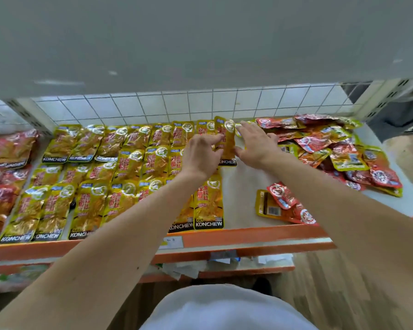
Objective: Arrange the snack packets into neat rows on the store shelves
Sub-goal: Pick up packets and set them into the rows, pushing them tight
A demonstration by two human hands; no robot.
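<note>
Yellow snack packets (pixel 126 163) lie in overlapping rows across the left and middle of the white shelf (pixel 243 184). At the right end of the back row, one yellow packet (pixel 227 139) is held between both hands. My left hand (pixel 202 154) pinches its left edge with curled fingers. My right hand (pixel 255 144) rests against its right side, fingers stretched toward the back wall and thumb by the packet's lower edge. A loose heap of red and yellow packets (pixel 339 148) lies at the right.
Red packets (pixel 7 163) fill the shelf's far left. A few stray packets (pixel 284 206) lie near the orange front edge (pixel 248 236). White tiles (pixel 177 106) back the shelf, an upper shelf hangs overhead, and a lower shelf holds paper and wrappers.
</note>
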